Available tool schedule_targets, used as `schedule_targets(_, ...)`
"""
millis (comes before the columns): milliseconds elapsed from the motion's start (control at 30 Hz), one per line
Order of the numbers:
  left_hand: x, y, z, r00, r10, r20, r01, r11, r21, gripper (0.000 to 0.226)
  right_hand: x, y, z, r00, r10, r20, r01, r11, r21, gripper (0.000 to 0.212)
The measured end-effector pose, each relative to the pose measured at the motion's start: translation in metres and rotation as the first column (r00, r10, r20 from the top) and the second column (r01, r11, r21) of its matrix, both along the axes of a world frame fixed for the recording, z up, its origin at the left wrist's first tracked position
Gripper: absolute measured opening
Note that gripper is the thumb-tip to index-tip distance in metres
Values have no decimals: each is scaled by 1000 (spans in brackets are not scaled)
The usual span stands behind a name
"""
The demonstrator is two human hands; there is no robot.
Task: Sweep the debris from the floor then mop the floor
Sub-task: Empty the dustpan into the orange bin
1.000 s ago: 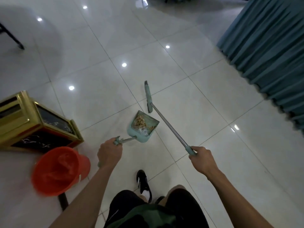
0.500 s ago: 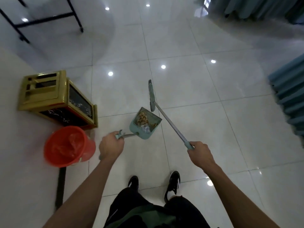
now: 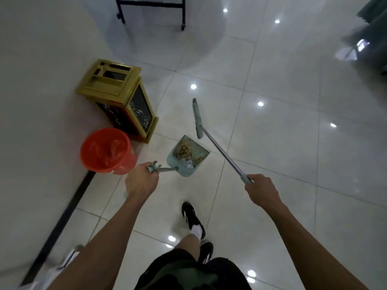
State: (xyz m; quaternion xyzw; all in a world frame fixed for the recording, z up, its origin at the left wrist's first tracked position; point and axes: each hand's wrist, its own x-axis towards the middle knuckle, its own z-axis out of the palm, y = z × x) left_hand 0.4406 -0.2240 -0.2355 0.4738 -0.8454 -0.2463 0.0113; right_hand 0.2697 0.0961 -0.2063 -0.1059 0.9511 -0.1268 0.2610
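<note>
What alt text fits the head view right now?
The left hand holds a dustpan full of debris beside an orange bin; the right hand holds a broom above the tiled floor.

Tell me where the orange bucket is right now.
In the head view, the orange bucket stands on the floor at left by the wall, just in front of the gold bin and left of the dustpan.

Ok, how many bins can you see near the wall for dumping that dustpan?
2. An orange bin with a plastic liner stands by the wall, just left of the loaded dustpan. A gold-framed bin stands right behind it. Others may be out of view.
</note>
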Motion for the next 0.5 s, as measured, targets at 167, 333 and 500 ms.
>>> schedule_targets(167, -24, -14, -4, 995, 102, 18, -103, 994, 39, 24, -57, -28, -2, 991, 136, 19, -137, 990, 42, 20)
schedule_targets(333, -40, -23, 2, 985, 172, 23, -173, 984, 43, 22, -106, -49, 0, 965, 260, 41, -262, 962, 77, 25)
schedule_targets(500, -57, -16, 12, 959, 274, 79, -278, 959, 53, 20, -155, -61, 3, 940, 338, 50, -341, 938, 69, 25)
